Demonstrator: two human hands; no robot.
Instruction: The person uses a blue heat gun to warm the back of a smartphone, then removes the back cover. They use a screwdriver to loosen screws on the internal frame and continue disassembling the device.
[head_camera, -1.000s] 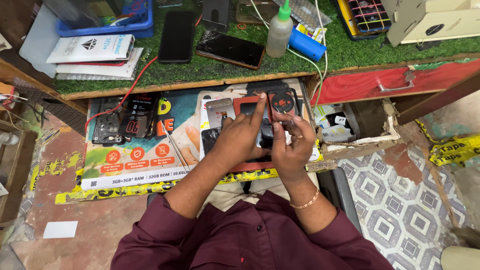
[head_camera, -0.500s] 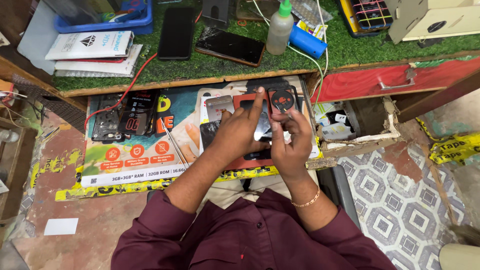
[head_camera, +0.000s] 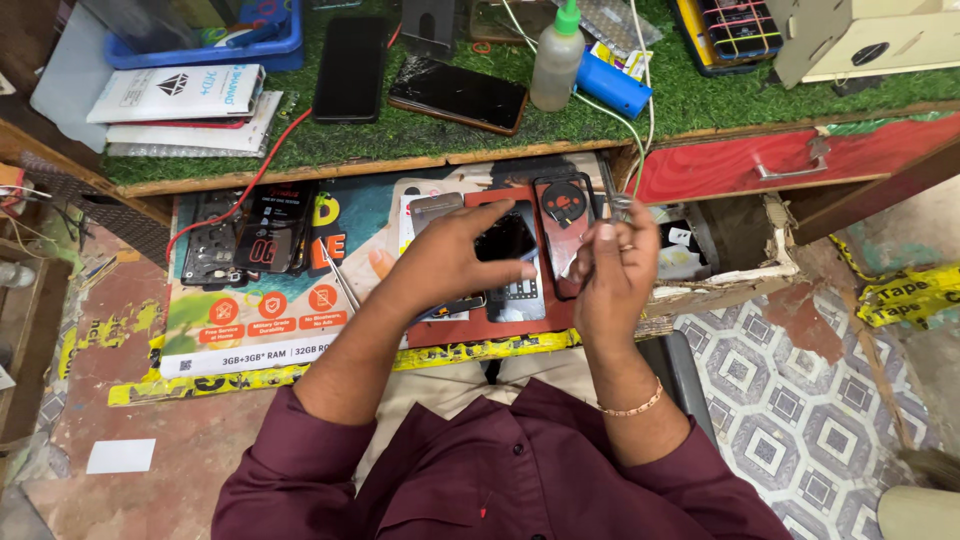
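A dark, opened rectangular phone body (head_camera: 510, 262) is held flat over the poster-covered surface (head_camera: 250, 320) by left hand (head_camera: 455, 255) fingers, right hand (head_camera: 612, 265) fingers pinched on a thin metal tool (head_camera: 612, 200); disassembled, reassembly judged outstanding.

A black phone (head_camera: 512, 262) lies flat, screen side up, on the board across the person's lap, just below the green bench edge; its glass looks dark and glossy. A red back cover (head_camera: 563, 232) with a round black camera ring lies just beside it on the right, lengthwise and partly hidden. Thin metal tweezers (head_camera: 612, 200) stand tilted just beside the cover.
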